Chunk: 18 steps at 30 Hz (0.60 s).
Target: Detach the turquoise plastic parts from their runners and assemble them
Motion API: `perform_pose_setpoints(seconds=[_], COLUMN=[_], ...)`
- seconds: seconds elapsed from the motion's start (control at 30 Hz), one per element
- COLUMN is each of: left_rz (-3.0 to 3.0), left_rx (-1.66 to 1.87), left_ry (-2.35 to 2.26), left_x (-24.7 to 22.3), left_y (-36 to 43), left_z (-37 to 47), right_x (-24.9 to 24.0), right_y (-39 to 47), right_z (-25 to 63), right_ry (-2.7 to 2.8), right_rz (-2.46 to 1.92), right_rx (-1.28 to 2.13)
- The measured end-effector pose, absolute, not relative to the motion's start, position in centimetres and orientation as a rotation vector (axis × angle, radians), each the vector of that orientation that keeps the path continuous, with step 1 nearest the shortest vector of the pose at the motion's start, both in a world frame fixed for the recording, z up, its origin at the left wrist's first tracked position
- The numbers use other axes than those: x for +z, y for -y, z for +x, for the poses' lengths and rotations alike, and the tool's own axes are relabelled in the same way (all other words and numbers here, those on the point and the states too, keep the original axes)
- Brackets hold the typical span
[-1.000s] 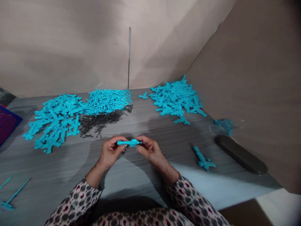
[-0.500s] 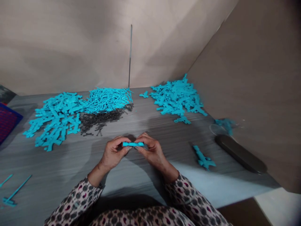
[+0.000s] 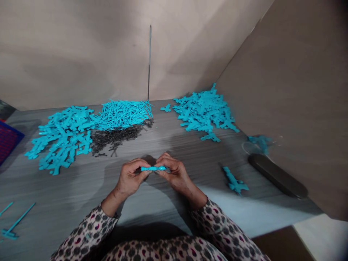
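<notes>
Both hands pinch one small turquoise plastic piece (image 3: pixel 153 168) above the front middle of the table. My left hand (image 3: pixel 132 176) grips its left end between thumb and fingers. On the right end, my right hand (image 3: pixel 174 174) closes in the same way. The piece lies level, its narrow side toward me, and the fingertips hide parts of it. Beyond the hands is a heap of small dark pins (image 3: pixel 116 139). A single turquoise piece with side arms (image 3: pixel 235 181) rests on the table to the right of my right hand.
Turquoise pieces are heaped at the left (image 3: pixel 65 134), thin turquoise sticks (image 3: pixel 126 114) behind the pins, and more turquoise parts (image 3: pixel 205 110) at the back right. A dark elongated case (image 3: pixel 277 175) lies by the right wall. A blue-and-red basket (image 3: pixel 10 141) stands at the left edge.
The turquoise piece has turned slightly in my fingers and now looks thinner. Both hands stay in nearly the same place, still gripping it.
</notes>
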<state>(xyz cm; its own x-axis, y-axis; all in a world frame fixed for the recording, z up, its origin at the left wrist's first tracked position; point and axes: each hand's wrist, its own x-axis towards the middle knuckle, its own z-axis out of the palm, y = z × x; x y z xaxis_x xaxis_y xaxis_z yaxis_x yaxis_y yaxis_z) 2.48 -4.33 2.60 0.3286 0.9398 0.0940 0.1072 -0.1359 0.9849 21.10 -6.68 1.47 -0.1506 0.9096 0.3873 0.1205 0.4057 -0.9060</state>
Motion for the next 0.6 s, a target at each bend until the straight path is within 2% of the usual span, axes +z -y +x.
perform_pose_setpoints(seconds=[0.27, 0.37, 0.5, 0.6], left_rz=[1.368, 1.414, 1.72, 1.921], left_rx=[0.845, 0.951, 1.041, 1.094], left_ry=[-1.072, -1.16, -1.187, -1.217], left_x=[1.4, 0.7, -0.1, -0.6], left_y=[4.0, 4.1, 4.4, 4.7], left_z=[2.5, 2.0, -0.1, -1.9], right_x=[0.4, 0.4, 1.0, 1.0], right_y=[6.6, 7.5, 10.2, 12.7], right_z=[21.2, 22.6, 26.3, 29.8], right_ry=[1.479, 1.344, 1.402, 1.449], right_rz=[-1.157, -1.298, -1.542, -1.736], right_rx=[1.107, 1.144, 0.901, 0.577])
